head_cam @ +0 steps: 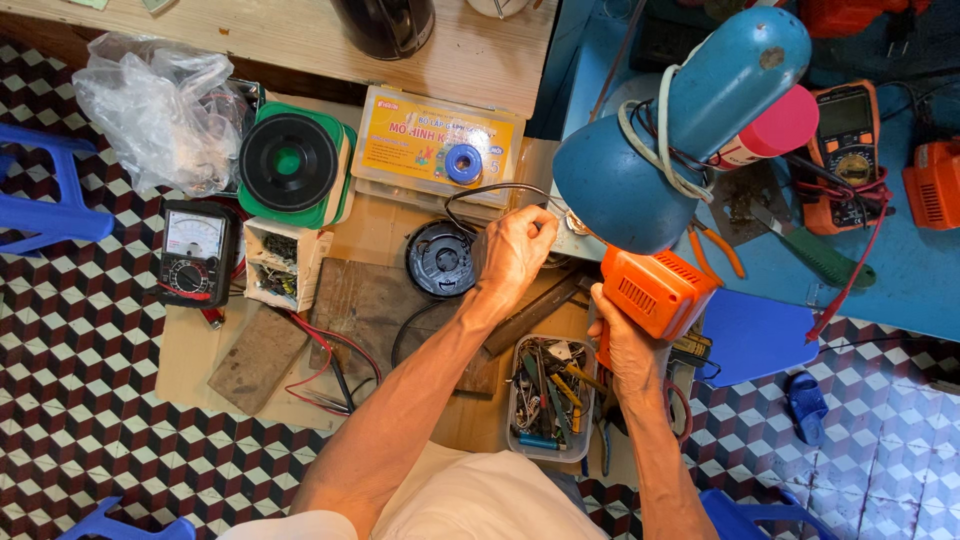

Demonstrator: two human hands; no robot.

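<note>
My left hand (515, 248) is closed around a thin black wire (480, 192) that loops up over the workbench, just under the blue desk lamp (680, 130). My right hand (625, 345) grips the handle of an orange soldering gun (655, 292), whose front end is hidden under the lamp shade. A round black part (440, 260) lies just left of my left hand. What the two hands meet on beneath the lamp is hidden.
A clear tray of small tools (548, 395) sits between my forearms. An analog meter (192, 252), a green-and-black spool (290, 165), a yellow boxed kit (435, 145), a plastic bag (160, 105), a digital multimeter (848, 150) and a red-capped can (775, 130) surround the work spot.
</note>
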